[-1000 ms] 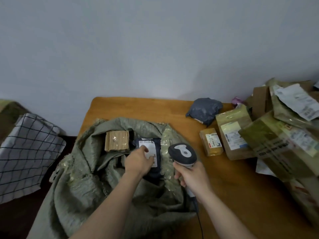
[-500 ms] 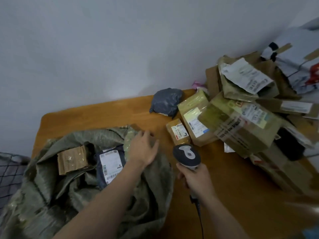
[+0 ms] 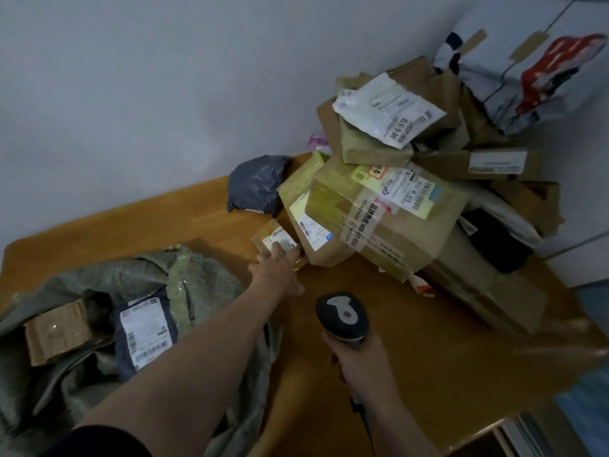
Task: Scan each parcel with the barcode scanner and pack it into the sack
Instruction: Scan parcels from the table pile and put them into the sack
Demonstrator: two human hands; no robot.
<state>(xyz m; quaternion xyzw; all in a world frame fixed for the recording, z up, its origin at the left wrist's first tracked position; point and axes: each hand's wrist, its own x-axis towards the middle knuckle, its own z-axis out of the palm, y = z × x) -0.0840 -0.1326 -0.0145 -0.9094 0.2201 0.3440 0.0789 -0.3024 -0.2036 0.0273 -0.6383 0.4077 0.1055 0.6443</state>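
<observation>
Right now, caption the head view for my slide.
Left hand touches a small brown cardboard parcel; right hand grips the dark barcode scanner beside a green woven sack.

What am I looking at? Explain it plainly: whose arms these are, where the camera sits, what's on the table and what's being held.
There is no machine here. These are a person's two bare arms, filmed by one camera worn on the head, looking forward and down. The right hand grips a barcode scanner by its handle. The left hand reaches out, fingers touching a small box with a white label. On the wooden table lies an open green sack. Inside it are a dark parcel with a label and a brown cardboard box. Further right, more parcels are piled, among them a big taped box and a grey bag.
</observation>
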